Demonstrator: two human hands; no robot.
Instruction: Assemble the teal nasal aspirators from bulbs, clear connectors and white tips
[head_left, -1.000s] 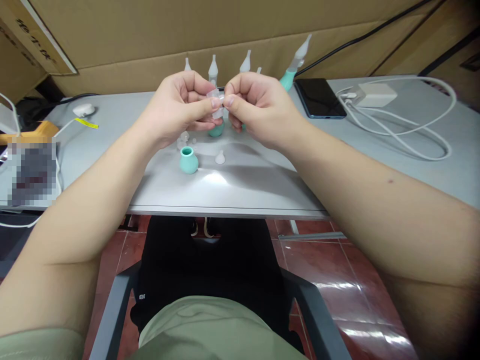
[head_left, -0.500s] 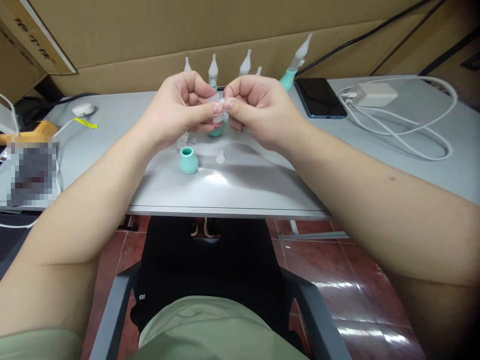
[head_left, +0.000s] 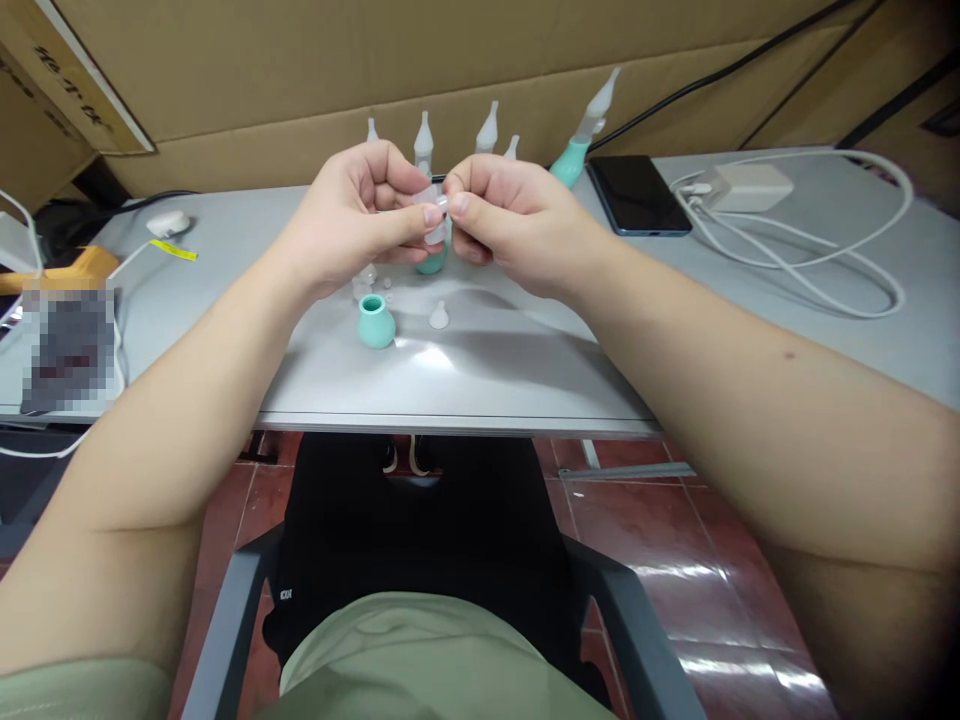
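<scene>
Head view: left hand [head_left: 360, 208] and right hand [head_left: 517, 212] pinch a clear piece [head_left: 433, 232], partly hiding a teal bulb [head_left: 431, 265].

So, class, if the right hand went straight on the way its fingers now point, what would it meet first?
The clear piece, it seems, with the left hand just past it. The right hand looks to be touching the piece, though depth is unclear.

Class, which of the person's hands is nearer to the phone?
Right. The right hand is left of the phone, not touching it; the left hand is farther off on that same side, beyond the right hand.
</scene>
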